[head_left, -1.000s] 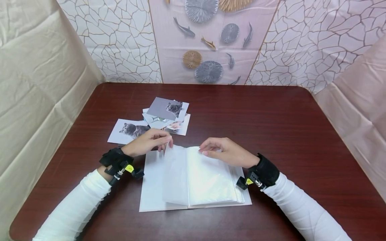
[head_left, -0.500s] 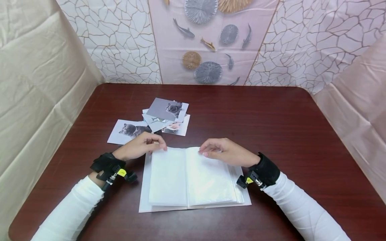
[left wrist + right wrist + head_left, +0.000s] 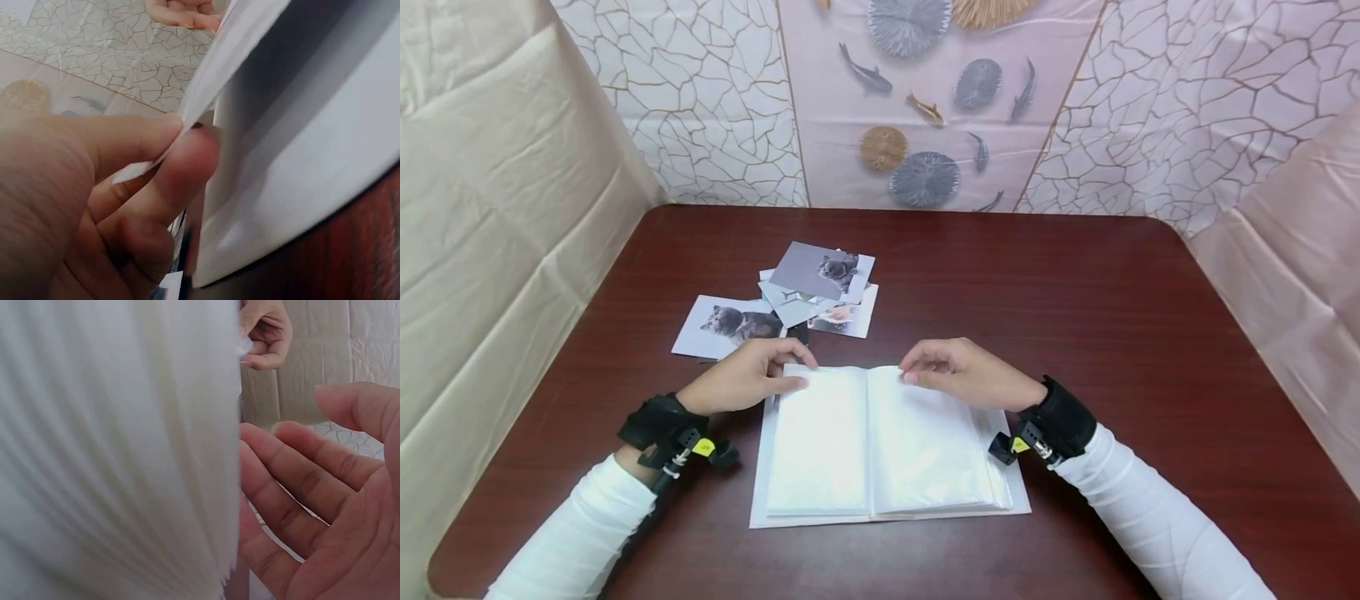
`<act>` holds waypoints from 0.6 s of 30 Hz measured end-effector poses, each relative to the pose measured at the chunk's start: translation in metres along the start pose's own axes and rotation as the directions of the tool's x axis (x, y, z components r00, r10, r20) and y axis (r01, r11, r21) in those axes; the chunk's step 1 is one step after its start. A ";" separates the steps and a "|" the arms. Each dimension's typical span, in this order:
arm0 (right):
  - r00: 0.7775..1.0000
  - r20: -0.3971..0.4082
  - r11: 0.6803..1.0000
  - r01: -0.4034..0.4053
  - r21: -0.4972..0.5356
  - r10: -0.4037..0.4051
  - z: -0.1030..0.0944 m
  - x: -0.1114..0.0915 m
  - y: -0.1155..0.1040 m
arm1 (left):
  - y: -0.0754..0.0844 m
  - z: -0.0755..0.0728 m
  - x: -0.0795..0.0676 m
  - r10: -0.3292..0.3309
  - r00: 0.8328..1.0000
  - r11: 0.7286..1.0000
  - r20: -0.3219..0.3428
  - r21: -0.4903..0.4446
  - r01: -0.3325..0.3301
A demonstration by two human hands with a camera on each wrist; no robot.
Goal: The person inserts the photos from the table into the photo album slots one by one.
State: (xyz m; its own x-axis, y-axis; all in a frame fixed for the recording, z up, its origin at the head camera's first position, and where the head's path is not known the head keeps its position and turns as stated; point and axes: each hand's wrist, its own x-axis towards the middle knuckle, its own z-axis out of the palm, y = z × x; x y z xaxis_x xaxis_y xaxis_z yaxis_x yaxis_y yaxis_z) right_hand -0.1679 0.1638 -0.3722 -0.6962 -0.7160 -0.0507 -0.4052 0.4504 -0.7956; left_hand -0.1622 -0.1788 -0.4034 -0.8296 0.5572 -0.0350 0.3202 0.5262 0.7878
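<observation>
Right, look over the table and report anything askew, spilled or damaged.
Only the loose photos look untidy: they overlap at different angles beyond the left hand, none squared up with the next. The album lies open, with the left hand pinching a page. No spill or tear shows.

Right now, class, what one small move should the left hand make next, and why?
Probably lower the page flat onto the cover: the left hand pinches it near its outer top corner, and the left wrist view shows a gap between page and cover.
</observation>
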 end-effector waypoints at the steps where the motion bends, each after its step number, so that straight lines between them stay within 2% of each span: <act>1: 1.000 0.001 1.000 0.000 -0.003 0.000 -0.001 0.002 0.000 | -0.001 0.001 0.001 -0.002 1.000 1.000 0.004 -0.011 0.002; 8: 1.000 0.019 0.998 0.018 -0.056 -0.017 -0.020 0.024 -0.004 | -0.006 0.006 0.005 -0.020 1.000 0.998 -0.006 -0.060 0.020; 13: 1.000 0.006 0.983 0.026 -0.179 -0.025 -0.033 0.053 -0.006 | -0.011 0.007 0.005 -0.035 0.999 0.995 -0.006 -0.097 0.034; 18: 1.000 0.016 0.949 -0.015 -0.315 0.021 -0.044 0.085 -0.006 | -0.014 0.011 0.006 -0.047 0.999 0.989 -0.025 -0.140 0.043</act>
State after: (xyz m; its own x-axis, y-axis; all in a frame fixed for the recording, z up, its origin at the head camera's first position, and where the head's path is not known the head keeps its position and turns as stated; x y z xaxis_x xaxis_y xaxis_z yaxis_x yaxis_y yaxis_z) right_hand -0.2505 0.1236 -0.3449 -0.6954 -0.7145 -0.0770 -0.5607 0.6065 -0.5637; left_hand -0.1666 -0.1756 -0.4212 -0.8548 0.5158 -0.0571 0.2166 0.4546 0.8639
